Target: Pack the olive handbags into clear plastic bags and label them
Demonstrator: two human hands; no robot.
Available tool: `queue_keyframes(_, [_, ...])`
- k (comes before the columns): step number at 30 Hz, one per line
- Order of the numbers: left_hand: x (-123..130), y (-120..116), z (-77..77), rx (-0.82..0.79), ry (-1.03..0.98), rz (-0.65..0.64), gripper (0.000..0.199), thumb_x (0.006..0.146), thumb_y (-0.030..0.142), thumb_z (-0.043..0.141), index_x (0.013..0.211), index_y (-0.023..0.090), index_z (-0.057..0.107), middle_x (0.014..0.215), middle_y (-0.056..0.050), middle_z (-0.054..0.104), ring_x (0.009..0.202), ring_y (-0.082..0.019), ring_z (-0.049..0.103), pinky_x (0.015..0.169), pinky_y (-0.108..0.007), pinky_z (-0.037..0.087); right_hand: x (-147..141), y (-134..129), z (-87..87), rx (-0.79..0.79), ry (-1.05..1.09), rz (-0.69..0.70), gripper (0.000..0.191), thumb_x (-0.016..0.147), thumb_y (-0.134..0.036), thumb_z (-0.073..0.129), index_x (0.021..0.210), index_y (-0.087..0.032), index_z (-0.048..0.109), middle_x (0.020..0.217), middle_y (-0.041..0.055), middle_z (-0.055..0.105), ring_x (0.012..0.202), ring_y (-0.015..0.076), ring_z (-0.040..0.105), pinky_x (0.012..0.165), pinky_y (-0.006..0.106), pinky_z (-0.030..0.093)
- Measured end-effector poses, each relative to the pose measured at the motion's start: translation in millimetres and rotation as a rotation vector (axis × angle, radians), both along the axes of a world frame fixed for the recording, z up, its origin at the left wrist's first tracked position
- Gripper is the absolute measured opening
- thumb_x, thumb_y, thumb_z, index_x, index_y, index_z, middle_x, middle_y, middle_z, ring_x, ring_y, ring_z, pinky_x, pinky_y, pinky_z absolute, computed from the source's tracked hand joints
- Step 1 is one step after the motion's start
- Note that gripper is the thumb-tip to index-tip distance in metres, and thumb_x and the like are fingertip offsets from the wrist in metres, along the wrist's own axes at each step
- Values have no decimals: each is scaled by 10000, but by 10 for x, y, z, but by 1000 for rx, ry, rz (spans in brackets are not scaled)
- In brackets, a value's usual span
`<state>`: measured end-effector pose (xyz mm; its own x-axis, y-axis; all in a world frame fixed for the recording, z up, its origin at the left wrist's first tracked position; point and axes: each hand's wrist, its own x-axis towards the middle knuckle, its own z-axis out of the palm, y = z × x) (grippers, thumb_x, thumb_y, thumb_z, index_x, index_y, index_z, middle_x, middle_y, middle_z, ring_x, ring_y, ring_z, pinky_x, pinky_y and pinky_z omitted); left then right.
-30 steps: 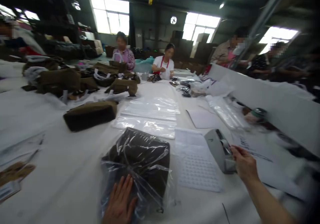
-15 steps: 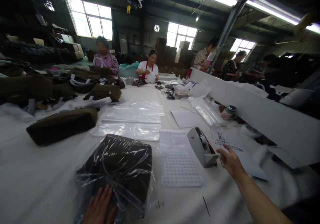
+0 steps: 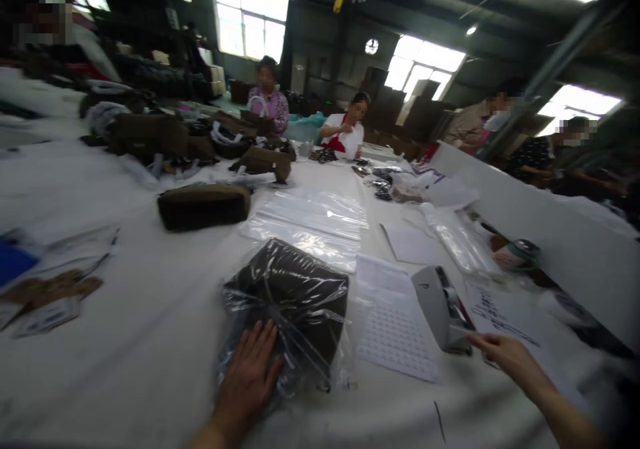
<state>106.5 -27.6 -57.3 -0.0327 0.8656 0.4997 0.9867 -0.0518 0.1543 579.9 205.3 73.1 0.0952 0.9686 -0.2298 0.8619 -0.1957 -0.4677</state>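
My left hand [image 3: 253, 365] lies flat, fingers stretched out, on a dark olive bag [image 3: 305, 289] wrapped in clear plastic. Loose plastic crumples under the palm. At the front of a grey tape dispenser [image 3: 433, 305], my right hand [image 3: 503, 355] pinches the end of a strip of tape [image 3: 460, 334]. The strip runs from the dispenser's cutting edge to the fingertips. Between the bag and the dispenser lies a sheet of small white labels [image 3: 395, 329]. A sheet with handwriting [image 3: 500, 312] is just beyond my right hand.
Flat clear plastic bags [image 3: 310, 222] lie beyond the wrapped bag. An unwrapped olive bag [image 3: 204, 207] and a heap of bags [image 3: 150, 135] are to the left, with cardboard tags [image 3: 50, 289] nearer. A lidded cup [image 3: 517, 254] stands by the white partition [image 3: 550, 225]. Several people work farther off.
My right hand has moved in to the dispenser's front and closed on the tape end. My left hand stays flat on the wrapped bag. The camera has turned left.
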Motion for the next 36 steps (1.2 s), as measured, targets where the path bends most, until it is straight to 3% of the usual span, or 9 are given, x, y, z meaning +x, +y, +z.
queue_keyframes(7, [22, -77, 145, -165, -91, 20, 567, 912, 372, 404, 1414, 154, 255, 1439, -76, 354, 1342, -256, 284, 1075, -458, 302, -2766, -334, 537, -262, 186, 843, 338, 727, -486, 595, 611, -169, 617, 510, -22, 514, 478, 102, 430, 461, 225, 318])
queue_keyframes(11, [28, -140, 183, -148, -163, 8, 585, 906, 358, 422, 1426, 183, 219, 1435, -70, 367, 1349, -249, 270, 1080, -462, 300, -3911, -718, 427, -66, -228, 1379, 256, 758, -437, 613, 700, -197, 681, 597, -11, 623, 570, 124, 558, 517, 205, 389])
queue_keyframes(14, [28, -180, 163, -97, -217, 38, 603, 898, 346, 434, 1425, 151, 217, 1447, -101, 339, 1355, -247, 255, 1081, -455, 305, -4290, -839, 245, 137, -510, 1480, 207, 736, -373, 661, 701, -172, 692, 688, 70, 676, 729, 228, 628, 640, 276, 440])
queue_keyframes(19, [25, -134, 101, -168, -191, 31, 601, 899, 400, 410, 1431, 213, 204, 1494, -33, 240, 1375, -263, 187, 1094, -475, 256, -4401, -662, 181, 310, -678, 1437, 437, 634, -437, 764, 924, -134, 640, 779, 138, 679, 812, 304, 631, 745, 359, 446])
queue_keyframes(24, [0, -160, 155, -168, -186, 5, 587, 893, 381, 433, 1424, 234, 231, 1478, -18, 293, 1371, -254, 200, 1099, -454, 240, -4093, -78, 602, 441, -770, 1183, 600, 682, -502, 716, 1103, -110, 545, 806, 157, 665, 792, 336, 625, 676, 405, 466])
queue_keyframes(27, [-81, -373, 222, 49, -394, 125, 475, 876, 282, 479, 1341, 247, 389, 1436, -53, 365, 1350, -260, 250, 1077, -448, 283, -3687, -144, 767, 568, -667, 1108, 463, 807, -381, 619, 1173, -122, 502, 967, 151, 642, 917, 298, 592, 755, 403, 470])
queue_keyframes(30, [-199, -583, 307, 164, -1021, 441, 378, 854, 315, 515, 1219, 222, 484, 1325, -104, 469, 1231, -260, 427, 991, -425, 392, -3294, -779, 452, 702, -304, 1337, 312, 859, -289, 509, 1146, -168, 534, 1044, 108, 631, 924, 232, 588, 775, 354, 492])
queue_keyframes(33, [-260, -590, 490, 57, -1900, 713, 313, 844, 356, 516, 1113, 196, 511, 1117, -92, 585, 908, -199, 611, 727, -324, 515, -3012, -1527, -221, 973, -140, 1539, 434, 768, -124, 441, 1179, -213, 549, 1117, 65, 632, 1029, 243, 565, 837, 374, 478])
queue_keyframes(36, [-224, -382, 847, -137, -2510, 700, 204, 842, 338, 512, 952, 171, 555, 844, -37, 608, 589, -122, 575, 516, -238, 469, -2886, -1786, -706, 1181, -73, 1414, 476, 715, -94, 452, 1134, -279, 582, 1103, 35, 650, 1042, 274, 567, 879, 447, 444])
